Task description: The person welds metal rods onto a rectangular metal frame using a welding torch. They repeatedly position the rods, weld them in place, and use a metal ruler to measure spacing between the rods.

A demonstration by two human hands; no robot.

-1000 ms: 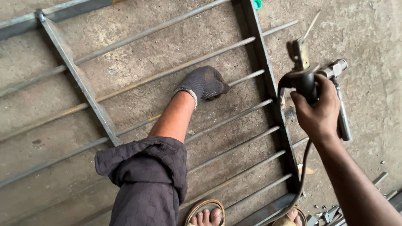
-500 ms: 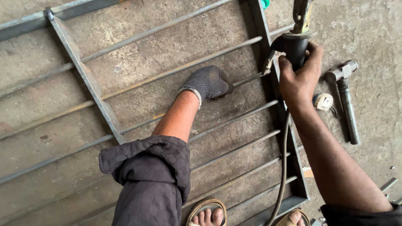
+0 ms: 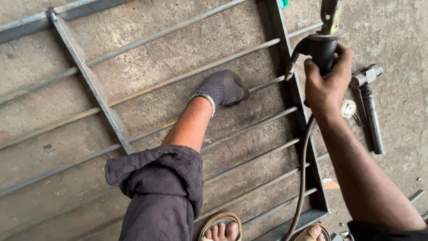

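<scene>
The left hand (image 3: pixel 223 88), in a dark knitted glove, presses down on a thin steel bar (image 3: pixel 263 85) of a metal grille frame (image 3: pixel 96 91) lying flat on the concrete floor (image 3: pixel 401 35); its fingers curl together over the bar, near the frame's right side rail (image 3: pixel 290 85). The right hand (image 3: pixel 327 85) is bare and its fingers wrap tightly round the black handle of a welding electrode holder (image 3: pixel 322 47), held upright just above that right rail, toward the frame's far right corner. A dark cable (image 3: pixel 303 178) hangs from the holder down along the rail. Just right of the hand, a steel hammer (image 3: pixel 369 107) lies on the floor, outside the frame. Sandalled toes (image 3: pixel 221 230) show at the frame's near edge.
</scene>
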